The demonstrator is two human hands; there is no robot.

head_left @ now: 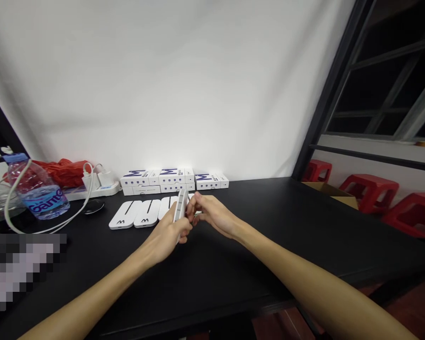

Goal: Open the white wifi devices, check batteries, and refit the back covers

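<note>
My left hand (170,231) is closed around a slim white device (180,206) with rounded corners, held up on edge so its narrow side faces me. Close against the device's right side is my right hand (208,212), its fingers bent inward and the thumb on top. What lies between those fingertips is hidden. Behind and left of my hands, similar flat white devices lie in a row on the black table (269,255). The leftmost device (126,215) and the one beside it (148,213) show a black stripe and a W-like logo.
White boxes (141,178) with purple lettering stand along the wall, with a single box (211,181) to their right. At left are a water bottle (38,189), a power strip (108,190), a white cable (78,211), a black mouse (93,206) and a red bag (65,171). Red stools (370,191) stand beyond the table.
</note>
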